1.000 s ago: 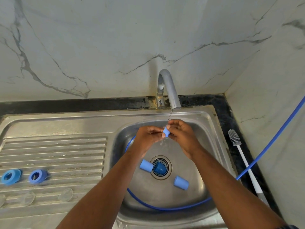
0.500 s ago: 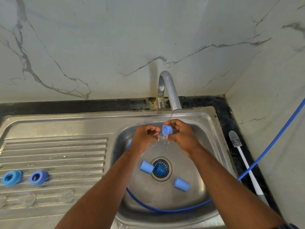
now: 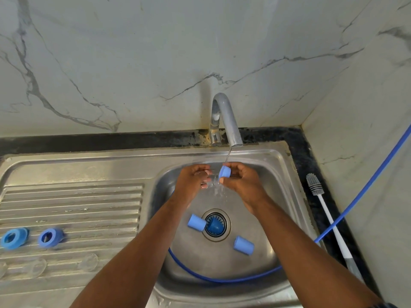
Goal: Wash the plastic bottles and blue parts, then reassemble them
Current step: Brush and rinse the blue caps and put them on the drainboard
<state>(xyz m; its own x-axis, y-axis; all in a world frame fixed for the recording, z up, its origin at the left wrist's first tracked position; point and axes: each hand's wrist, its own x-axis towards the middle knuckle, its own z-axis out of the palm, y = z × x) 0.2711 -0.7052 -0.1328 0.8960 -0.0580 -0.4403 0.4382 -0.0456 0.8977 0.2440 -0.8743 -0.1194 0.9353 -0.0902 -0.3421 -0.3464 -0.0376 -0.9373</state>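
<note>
Under the thin stream from the tap [image 3: 224, 121], my right hand [image 3: 241, 182] pinches a small blue cap [image 3: 224, 172]. My left hand [image 3: 193, 181] is just left of it with fingers curled, wet, and holds nothing that I can see. Two more blue caps [image 3: 196, 222] [image 3: 243, 245] lie in the sink basin [image 3: 273, 190] beside the blue drain strainer [image 3: 214, 225]. Two blue rings [image 3: 13, 238] [image 3: 50, 237] sit on the drainboard [image 3: 73, 210], with three clear silicone teats [image 3: 89, 262] in front of them.
A blue hose [image 3: 347, 214] runs from the right wall down into the basin and curls along its front. A white bottle brush with grey bristles [image 3: 327, 218] lies on the black counter edge to the right of the sink.
My left hand has let go of the cap and drawn slightly left. My right hand has turned the cap under the stream and now holds it alone.
</note>
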